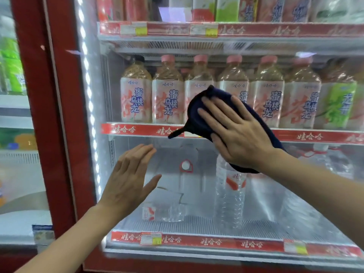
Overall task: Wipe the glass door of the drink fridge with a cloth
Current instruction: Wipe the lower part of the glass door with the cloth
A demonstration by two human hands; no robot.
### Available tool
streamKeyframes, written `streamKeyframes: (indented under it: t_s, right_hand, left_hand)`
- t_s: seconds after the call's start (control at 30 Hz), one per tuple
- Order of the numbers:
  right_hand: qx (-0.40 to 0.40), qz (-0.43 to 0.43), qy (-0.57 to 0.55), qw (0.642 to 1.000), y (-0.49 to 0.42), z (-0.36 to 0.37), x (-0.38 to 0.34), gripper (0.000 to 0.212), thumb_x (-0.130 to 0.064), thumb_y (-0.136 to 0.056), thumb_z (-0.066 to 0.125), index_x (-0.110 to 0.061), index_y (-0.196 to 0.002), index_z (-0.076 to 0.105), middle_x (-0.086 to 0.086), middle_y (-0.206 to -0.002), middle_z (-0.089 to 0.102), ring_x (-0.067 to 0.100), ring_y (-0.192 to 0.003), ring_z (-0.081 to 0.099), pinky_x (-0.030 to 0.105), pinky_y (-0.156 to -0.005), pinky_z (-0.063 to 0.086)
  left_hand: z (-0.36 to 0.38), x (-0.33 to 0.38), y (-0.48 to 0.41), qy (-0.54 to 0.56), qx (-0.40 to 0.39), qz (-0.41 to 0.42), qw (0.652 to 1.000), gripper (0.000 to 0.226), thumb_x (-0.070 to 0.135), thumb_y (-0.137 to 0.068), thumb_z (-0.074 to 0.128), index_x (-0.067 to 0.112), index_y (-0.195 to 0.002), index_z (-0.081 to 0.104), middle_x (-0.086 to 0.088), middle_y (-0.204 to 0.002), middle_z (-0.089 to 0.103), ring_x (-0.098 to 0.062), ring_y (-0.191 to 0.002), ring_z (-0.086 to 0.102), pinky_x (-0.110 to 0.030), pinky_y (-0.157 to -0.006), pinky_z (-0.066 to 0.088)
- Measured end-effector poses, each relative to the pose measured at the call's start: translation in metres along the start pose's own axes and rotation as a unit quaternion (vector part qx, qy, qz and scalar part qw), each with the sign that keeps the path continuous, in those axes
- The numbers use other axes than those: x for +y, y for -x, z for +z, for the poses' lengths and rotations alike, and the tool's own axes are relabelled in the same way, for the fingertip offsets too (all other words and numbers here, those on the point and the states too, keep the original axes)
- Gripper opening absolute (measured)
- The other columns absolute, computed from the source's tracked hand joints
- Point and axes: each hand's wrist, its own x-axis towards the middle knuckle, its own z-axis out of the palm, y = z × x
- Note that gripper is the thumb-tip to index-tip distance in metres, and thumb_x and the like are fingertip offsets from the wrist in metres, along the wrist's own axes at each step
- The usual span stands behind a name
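Observation:
The glass door (197, 194) of the drink fridge fills most of the head view, set in a red frame (59, 115). A dark navy cloth (197, 117) lies flat against the glass at the middle shelf's height. My right hand (236, 133) presses on the cloth with straight, spread fingers. My left hand (130, 180) is lower and to the left, its fingers straight and its palm facing the glass near the door's left edge; whether it touches the pane I cannot tell.
Behind the glass, a row of pink-capped tea bottles (167, 95) stands on the middle shelf. Below stands a clear water bottle (230, 194); another (165, 211) lies on its side. A strip of LED lights (88, 95) runs down the door's left side. Another fridge door (13, 115) stands left.

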Motion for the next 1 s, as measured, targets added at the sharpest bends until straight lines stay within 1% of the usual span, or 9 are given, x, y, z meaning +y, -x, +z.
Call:
streamKeyframes:
  t_s: [0.1, 0.17, 0.37, 0.43, 0.6, 0.7, 0.8, 0.9, 1.0]
  right_hand:
    - [0.018, 0.099, -0.004, 0.995, 0.009, 0.014, -0.042, 0.064, -0.031, -0.104, 0.037, -0.007, -0.161, 0.023, 0.014, -0.169, 0.016, 0.031, -0.157, 0.015, 0.056, -0.127, 0.01]
    - [0.0, 0.096, -0.011, 0.995, 0.023, 0.022, -0.069, 0.064, -0.033, -0.104, 0.035, -0.007, -0.162, 0.022, 0.014, -0.169, 0.014, 0.031, -0.158, 0.014, 0.056, -0.127, 0.007]
    - [-0.092, -0.124, 0.012, 0.988, 0.026, 0.022, -0.073, 0.066, -0.038, -0.107, 0.033, -0.012, -0.164, 0.014, 0.008, -0.171, 0.008, 0.027, -0.159, 0.006, 0.052, -0.128, 0.005]
    - [-0.085, -0.143, 0.016, 0.986, -0.005, 0.012, -0.052, 0.064, -0.037, -0.107, 0.032, -0.014, -0.164, 0.015, 0.008, -0.171, 0.009, 0.026, -0.159, 0.008, 0.051, -0.128, 0.007]
    - [0.002, 0.058, 0.017, 0.998, -0.06, 0.007, -0.06, 0.065, -0.033, -0.105, 0.035, -0.009, -0.162, 0.02, 0.014, -0.17, 0.013, 0.03, -0.158, 0.011, 0.055, -0.127, 0.009]
    - [0.006, 0.092, 0.001, 0.996, -0.041, 0.021, -0.107, 0.066, -0.033, -0.104, 0.035, -0.005, -0.162, 0.019, 0.016, -0.17, 0.01, 0.033, -0.158, 0.01, 0.057, -0.127, 0.006]
    - [-0.051, -0.031, -0.016, 0.998, -0.006, 0.036, -0.155, 0.067, -0.035, -0.104, 0.037, -0.008, -0.163, 0.018, 0.012, -0.17, 0.009, 0.03, -0.158, 0.008, 0.054, -0.128, 0.003]
    - [-0.092, -0.15, -0.002, 0.984, -0.001, 0.038, -0.155, 0.066, -0.037, -0.107, 0.035, -0.011, -0.163, 0.015, 0.009, -0.171, 0.01, 0.028, -0.158, 0.009, 0.051, -0.129, 0.001]
    - [-0.083, -0.178, -0.012, 0.98, -0.045, 0.026, -0.122, 0.063, -0.036, -0.108, 0.033, -0.013, -0.164, 0.015, 0.008, -0.171, 0.01, 0.026, -0.159, 0.009, 0.05, -0.129, 0.005]
  left_hand:
    - [0.002, -0.002, 0.007, 0.003, -0.002, 0.009, 1.0, 0.057, 0.029, -0.099, 0.05, -0.002, -0.146, 0.045, -0.015, -0.148, 0.045, -0.031, -0.141, 0.04, -0.041, -0.124, 0.021]
    - [0.001, -0.003, 0.006, 0.008, -0.002, 0.023, 1.0, 0.054, 0.02, -0.098, 0.049, -0.004, -0.146, 0.045, -0.016, -0.149, 0.046, -0.031, -0.142, 0.039, -0.042, -0.125, 0.022]
    - [-0.016, -0.024, 0.018, 0.018, -0.01, -0.006, 1.0, 0.057, 0.013, -0.094, 0.049, -0.004, -0.148, 0.043, -0.016, -0.152, 0.043, -0.031, -0.144, 0.038, -0.044, -0.124, 0.025]
    - [-0.018, -0.037, 0.028, 0.003, 0.001, -0.039, 0.999, 0.058, 0.013, -0.092, 0.05, -0.005, -0.146, 0.044, -0.017, -0.15, 0.044, -0.033, -0.142, 0.04, -0.044, -0.124, 0.025]
    - [-0.012, -0.049, 0.044, -0.005, -0.015, -0.067, 0.998, 0.061, 0.016, -0.091, 0.05, -0.004, -0.148, 0.042, -0.017, -0.152, 0.041, -0.034, -0.143, 0.039, -0.053, -0.117, 0.034]
    - [-0.01, -0.047, 0.044, -0.003, -0.017, -0.065, 0.998, 0.062, 0.021, -0.092, 0.046, -0.004, -0.149, 0.04, -0.017, -0.153, 0.038, -0.033, -0.145, 0.035, -0.051, -0.12, 0.029]
    - [-0.013, -0.052, 0.045, 0.014, -0.025, -0.048, 0.998, 0.063, 0.017, -0.091, 0.049, -0.004, -0.15, 0.038, -0.016, -0.154, 0.036, -0.032, -0.147, 0.032, -0.047, -0.124, 0.022]
    - [-0.022, -0.061, 0.05, 0.031, -0.032, -0.05, 0.998, 0.066, 0.007, -0.087, 0.054, -0.004, -0.151, 0.038, -0.015, -0.154, 0.039, -0.03, -0.147, 0.033, -0.044, -0.125, 0.022]
    - [-0.027, -0.07, 0.06, 0.029, -0.024, -0.075, 0.996, 0.064, 0.008, -0.088, 0.053, -0.003, -0.15, 0.04, -0.015, -0.153, 0.04, -0.031, -0.146, 0.034, -0.047, -0.123, 0.026]
